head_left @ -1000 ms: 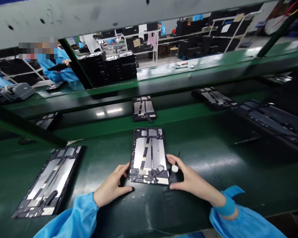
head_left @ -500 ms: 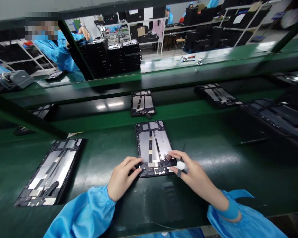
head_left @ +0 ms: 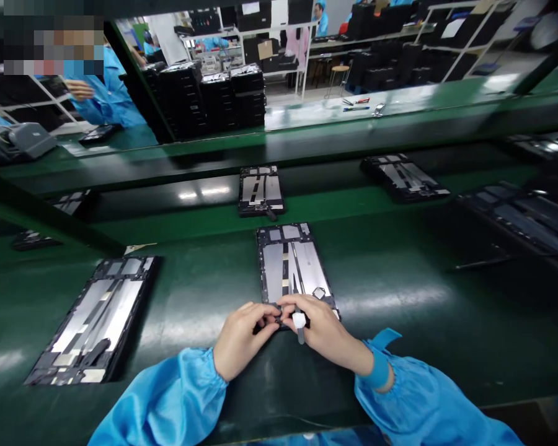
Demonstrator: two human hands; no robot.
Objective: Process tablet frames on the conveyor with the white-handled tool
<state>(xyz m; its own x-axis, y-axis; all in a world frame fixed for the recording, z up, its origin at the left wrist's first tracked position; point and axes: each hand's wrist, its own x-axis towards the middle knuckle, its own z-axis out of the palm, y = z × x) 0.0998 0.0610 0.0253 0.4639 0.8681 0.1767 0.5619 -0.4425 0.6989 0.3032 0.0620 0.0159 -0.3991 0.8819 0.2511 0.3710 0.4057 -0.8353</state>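
An opened tablet [head_left: 272,266] lies in front of me, its silver battery plates and dark ribbon cable facing up. My left hand [head_left: 244,334] has thumb and fingers pinched together at its near edge, on a small dark part I cannot make out. Right against those fingertips, my right hand [head_left: 323,328] is also closed. A slim dark pointed tool, apparently tweezers [head_left: 295,283], sticks up from its grip. On its fingers shows a white knob-like piece [head_left: 299,320] with a grey strip. A small silver-faced square [head_left: 319,292] sits on the tablet beyond. My hands cover the tablet's near edge.
Another opened tablet [head_left: 90,322] lies to the left on the green bench [head_left: 190,272]. Further tablets [head_left: 261,191] rest along the back and right. A green post [head_left: 51,214] slants in at left. Black tray stacks [head_left: 232,99] and a person in blue [head_left: 105,93] are beyond.
My right hand has moved left from the tablet's near right corner to meet my left hand. My left hand has shifted slightly right, its fingertips now over the near edge.
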